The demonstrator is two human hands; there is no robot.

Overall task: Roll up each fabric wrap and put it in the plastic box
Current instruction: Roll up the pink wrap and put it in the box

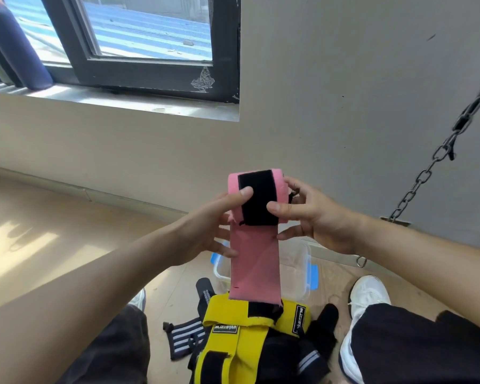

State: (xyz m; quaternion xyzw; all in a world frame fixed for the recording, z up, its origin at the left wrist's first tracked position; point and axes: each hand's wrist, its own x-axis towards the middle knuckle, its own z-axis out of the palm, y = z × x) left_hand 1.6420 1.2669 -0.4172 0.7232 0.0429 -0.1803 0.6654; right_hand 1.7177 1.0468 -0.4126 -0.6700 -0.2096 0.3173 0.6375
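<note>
I hold a pink fabric wrap [254,261] with a black velcro patch up in front of me. Its top end is rolled into a thick roll, and the loose tail hangs straight down. My left hand [219,225] grips the roll's left side, thumb on the velcro. My right hand [308,217] grips its right side, thumb on the velcro too. Below and behind the tail, a clear plastic box [302,275] with blue clips stands open on the floor. Yellow wraps [233,345] and black-and-grey striped wraps [183,336] lie in a pile between my feet.
A steel chain [427,173] hangs at the right and ends at a floor anchor. My white shoe [358,314] is right of the pile. A grey wall and a window stand ahead, with wooden floor on the left.
</note>
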